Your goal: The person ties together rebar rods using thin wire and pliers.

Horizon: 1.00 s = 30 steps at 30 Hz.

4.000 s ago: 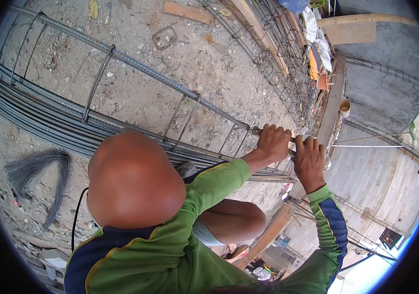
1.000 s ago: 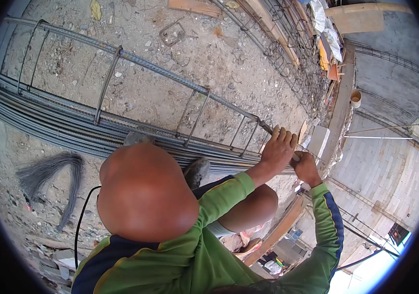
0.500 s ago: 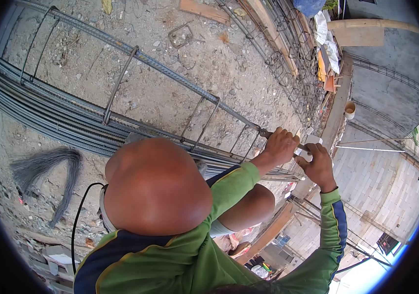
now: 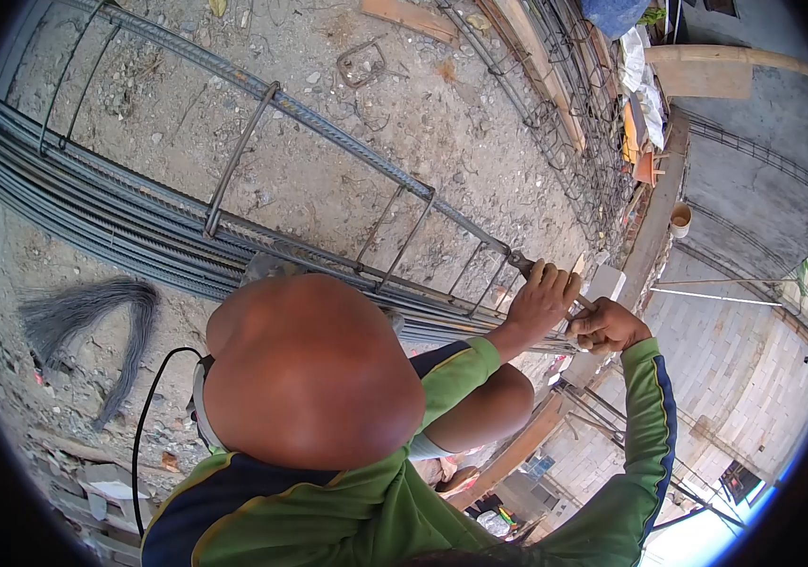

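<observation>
My left hand (image 4: pixel 542 304) is closed round the shaft of a dark metal hand tool (image 4: pixel 520 264), whose head meets the end of a long ribbed steel bar (image 4: pixel 347 145). Just to the right, my right hand (image 4: pixel 609 326) is wrapped round the tool's handle end. The exact kind of tool is hidden by my fingers. That bar forms the upper edge of a rebar cage, with bent stirrups (image 4: pixel 241 161) hanging across to the bars below. A bundle of rebar (image 4: pixel 92 203) lies along the cage's near side.
A bunch of tie wire (image 4: pixel 120 307) lies on the ground at left. A loose stirrup (image 4: pixel 361 62) and a plank (image 4: pixel 412 19) rest on the dirt beyond the cage. More rebar cages (image 4: pixel 527 94) stand further off, and a bucket (image 4: pixel 681 220) sits at right.
My right hand has dropped slightly and turned, its fingers now wrapped tighter round the handle end. My left hand keeps its grip on the tool. The whole view has shifted a little.
</observation>
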Each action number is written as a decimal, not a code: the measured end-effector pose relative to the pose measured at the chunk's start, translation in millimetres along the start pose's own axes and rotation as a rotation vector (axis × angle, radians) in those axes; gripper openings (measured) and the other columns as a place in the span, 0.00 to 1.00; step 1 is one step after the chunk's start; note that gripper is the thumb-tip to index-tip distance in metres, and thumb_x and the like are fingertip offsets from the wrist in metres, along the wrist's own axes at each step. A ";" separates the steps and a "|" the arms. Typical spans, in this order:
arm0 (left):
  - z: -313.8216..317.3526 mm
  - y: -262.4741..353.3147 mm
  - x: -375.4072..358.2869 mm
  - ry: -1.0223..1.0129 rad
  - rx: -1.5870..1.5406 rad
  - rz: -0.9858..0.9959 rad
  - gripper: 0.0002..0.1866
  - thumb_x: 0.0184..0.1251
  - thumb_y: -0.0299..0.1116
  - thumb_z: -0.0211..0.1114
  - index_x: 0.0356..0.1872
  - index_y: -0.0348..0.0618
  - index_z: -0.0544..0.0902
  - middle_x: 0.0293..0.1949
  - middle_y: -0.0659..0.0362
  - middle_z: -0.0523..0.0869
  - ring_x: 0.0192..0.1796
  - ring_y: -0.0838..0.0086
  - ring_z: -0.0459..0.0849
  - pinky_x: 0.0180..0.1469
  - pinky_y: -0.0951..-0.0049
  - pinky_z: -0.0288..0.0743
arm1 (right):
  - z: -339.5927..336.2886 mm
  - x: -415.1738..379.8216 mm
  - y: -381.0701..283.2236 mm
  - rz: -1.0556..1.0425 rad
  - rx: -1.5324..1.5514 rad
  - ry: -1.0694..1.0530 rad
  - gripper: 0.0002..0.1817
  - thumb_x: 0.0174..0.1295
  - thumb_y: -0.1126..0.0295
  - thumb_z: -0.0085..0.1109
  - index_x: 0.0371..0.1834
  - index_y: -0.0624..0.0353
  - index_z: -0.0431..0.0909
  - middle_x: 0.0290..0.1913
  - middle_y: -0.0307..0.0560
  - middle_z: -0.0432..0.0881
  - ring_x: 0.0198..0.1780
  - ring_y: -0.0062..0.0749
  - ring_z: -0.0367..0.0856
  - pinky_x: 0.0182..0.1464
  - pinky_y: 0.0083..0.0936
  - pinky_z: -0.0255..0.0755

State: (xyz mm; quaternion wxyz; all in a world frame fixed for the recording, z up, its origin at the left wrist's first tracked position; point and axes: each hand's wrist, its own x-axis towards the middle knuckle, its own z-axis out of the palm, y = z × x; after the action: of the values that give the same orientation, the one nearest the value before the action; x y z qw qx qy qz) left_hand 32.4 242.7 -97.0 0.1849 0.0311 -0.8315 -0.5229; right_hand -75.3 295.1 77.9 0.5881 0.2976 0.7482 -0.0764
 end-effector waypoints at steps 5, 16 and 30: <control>7.3 -12.6 4.7 0.129 -0.116 0.164 0.04 0.56 0.33 0.62 0.26 0.47 0.77 0.27 0.62 0.76 0.37 0.69 0.78 0.45 0.66 0.68 | 33.2 -10.6 18.2 -0.039 0.076 0.053 0.13 0.62 0.65 0.71 0.35 0.68 0.84 0.25 0.52 0.83 0.24 0.35 0.82 0.21 0.30 0.69; -8.2 -8.9 5.9 0.091 -0.126 0.067 0.28 0.63 0.29 0.60 0.67 0.38 0.75 0.47 0.53 0.80 0.56 0.60 0.76 0.69 0.53 0.64 | 30.3 7.1 21.5 -0.458 -1.056 1.001 0.08 0.56 0.71 0.66 0.39 0.54 0.83 0.29 0.50 0.84 0.35 0.54 0.85 0.42 0.47 0.78; 0.8 -8.2 32.1 -0.247 -0.259 -0.002 0.07 0.60 0.29 0.62 0.38 0.44 0.85 0.33 0.54 0.88 0.44 0.64 0.86 0.49 0.62 0.72 | 60.0 -14.8 29.7 -0.713 -1.138 1.160 0.21 0.49 0.67 0.77 0.46 0.61 0.83 0.37 0.53 0.84 0.39 0.52 0.84 0.42 0.44 0.77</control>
State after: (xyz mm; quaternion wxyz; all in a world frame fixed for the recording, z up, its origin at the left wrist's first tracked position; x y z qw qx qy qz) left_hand 1.2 231.9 -95.7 0.0834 -0.0567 -0.7735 -0.6258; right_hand -7.4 286.1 80.8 0.1163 -0.2990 0.9012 0.2915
